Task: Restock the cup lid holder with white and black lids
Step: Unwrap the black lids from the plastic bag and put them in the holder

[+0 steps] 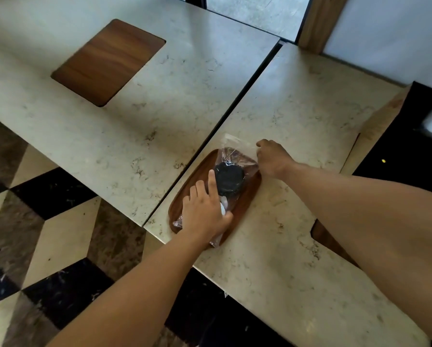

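Nearest the lens, two bare forearms reach across a pale marble-patterned stone table (297,116) toward a dark brown oval wooden tray (247,194) recessed in its surface near the table's left edge. We see a clear plastic sleeve (231,146) lying along this tray, holding a stack of black round cup lids (229,179) at its middle and some white lids (223,206) toward the near end, mostly hidden under the hand.

Left hand (206,211): it rests on the near part of the sleeve, fingers spread apart and fairly straight, the index finger lying along the left side of the black stack and the thumb curled round the white lids.

Right hand (272,159): it sits at the far right corner of the tray, fingers curled together. It appears to pinch the loose open end of the sleeve, though we cannot tell exactly where the fingertips meet the plastic.

A second table of the same stone (160,83) stands just beside on the left, separated by a narrow dark gap and carrying a rectangular brown wooden inlay (107,61). Below it we see a floor of black, cream and brown geometric tiles (34,221).
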